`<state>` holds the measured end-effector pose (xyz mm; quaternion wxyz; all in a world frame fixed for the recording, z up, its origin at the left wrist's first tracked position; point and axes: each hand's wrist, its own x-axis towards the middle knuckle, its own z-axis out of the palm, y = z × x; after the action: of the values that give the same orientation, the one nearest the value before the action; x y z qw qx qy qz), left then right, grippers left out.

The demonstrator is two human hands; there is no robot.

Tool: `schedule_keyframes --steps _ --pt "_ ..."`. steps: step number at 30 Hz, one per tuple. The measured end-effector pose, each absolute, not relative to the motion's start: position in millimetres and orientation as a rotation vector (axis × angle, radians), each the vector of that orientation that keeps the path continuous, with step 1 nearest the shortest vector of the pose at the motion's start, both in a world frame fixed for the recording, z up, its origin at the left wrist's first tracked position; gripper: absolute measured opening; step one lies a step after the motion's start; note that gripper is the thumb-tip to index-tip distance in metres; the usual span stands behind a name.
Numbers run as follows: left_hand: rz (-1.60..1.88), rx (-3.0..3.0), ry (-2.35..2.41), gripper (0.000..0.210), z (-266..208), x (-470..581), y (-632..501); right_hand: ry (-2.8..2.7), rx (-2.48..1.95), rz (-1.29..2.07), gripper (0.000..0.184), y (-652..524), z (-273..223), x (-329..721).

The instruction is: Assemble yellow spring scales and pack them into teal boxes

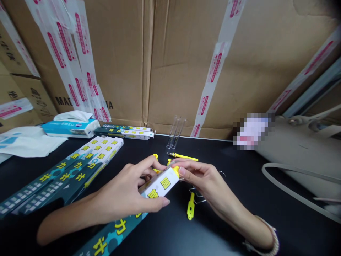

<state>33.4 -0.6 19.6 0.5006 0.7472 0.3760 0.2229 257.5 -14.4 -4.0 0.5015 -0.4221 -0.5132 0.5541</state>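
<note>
My left hand (133, 190) is wrapped around a long, narrow printed box (161, 185), white at its far end and dark green nearer me. The box slants from the bottom left up to the middle. At its white end, my right hand (198, 176) pinches a yellow plastic piece (176, 171) at the opening; how far it sits inside is hidden. Small yellow parts (155, 156) lie just beyond my fingers. A yellow rod with a metal tip (183, 156) rests behind my right hand. Below that hand lie a flat yellow tag (190, 208) and bent wire hooks (199, 196).
Several similar boxes (103, 145) lie on the black table at left, with more boxes (125, 131) behind. Clear tubes (176, 135) stand near the cardboard wall (183, 89). A blue tissue pack (70, 126) is at back left, a beige bag (293, 153) at right.
</note>
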Motion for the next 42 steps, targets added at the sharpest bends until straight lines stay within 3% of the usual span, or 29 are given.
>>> schedule_keyframes --steps 15,23,29,42 --pt "0.577 1.915 0.969 0.033 31 42 1 -1.004 -0.888 1.678 0.030 -27 0 243" --pt "0.574 1.732 0.860 0.039 44 37 9 -0.901 -0.938 1.443 0.025 -24 11 258" --pt "0.378 1.519 0.784 0.051 52 11 11 -0.860 -0.991 1.102 0.036 -2 22 290" --pt "0.821 1.079 0.434 0.043 21 8 -4 -0.899 -1.353 0.867 0.057 21 14 310"
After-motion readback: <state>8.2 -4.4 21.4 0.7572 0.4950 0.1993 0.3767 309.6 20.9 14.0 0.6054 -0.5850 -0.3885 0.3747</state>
